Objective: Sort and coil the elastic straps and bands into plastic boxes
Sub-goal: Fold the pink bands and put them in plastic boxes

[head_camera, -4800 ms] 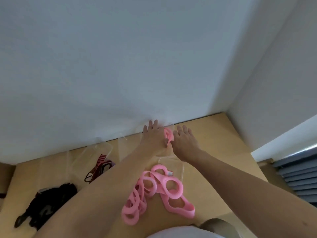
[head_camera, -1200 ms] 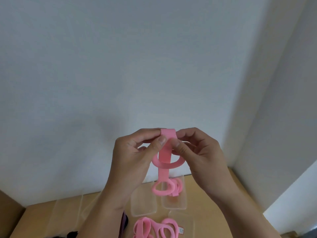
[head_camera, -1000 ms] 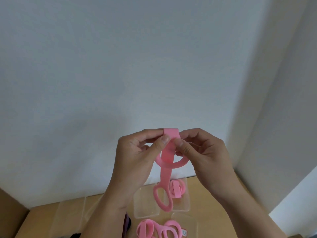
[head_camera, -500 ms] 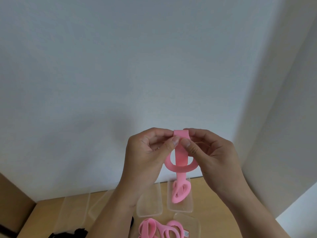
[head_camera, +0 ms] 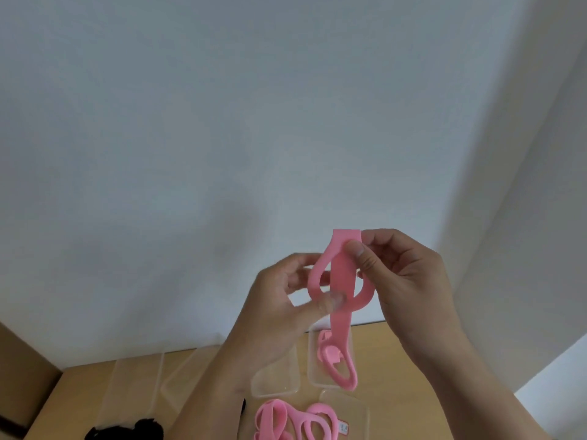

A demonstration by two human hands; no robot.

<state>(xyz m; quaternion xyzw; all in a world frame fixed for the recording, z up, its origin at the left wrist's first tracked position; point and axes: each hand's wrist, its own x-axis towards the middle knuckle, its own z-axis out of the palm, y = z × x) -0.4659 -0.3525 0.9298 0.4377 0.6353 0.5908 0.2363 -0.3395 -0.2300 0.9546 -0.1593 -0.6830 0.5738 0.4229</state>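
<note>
Right hand [head_camera: 409, 281] is raised in front of the wall [head_camera: 222, 122], its thumb and curled fingers pinching the folded top of a pink band [head_camera: 341, 274]. Left hand [head_camera: 279, 300], lower and just beside it, has its fingers curled behind the band's upper loop while its thumb, blurred, presses on the loop's lower left edge, so both hands grasp the same band. From the fold a flat strip of the band runs straight down across that loop and ends in a second loop, which hangs above the worktop [head_camera: 79, 401] in front of a clear box [head_camera: 314, 373]. Inside that box lies a coiled band [head_camera: 327, 350], also pink. A second box [head_camera: 276, 376] sits touching or just beside it on the left, partly hidden by the left wrist. Nearer the person, at the bottom edge, a pile of pink bands [head_camera: 298, 420] lies tangled, and some black straps [head_camera: 127, 431] show at the lower left, well apart from the boxes.
</note>
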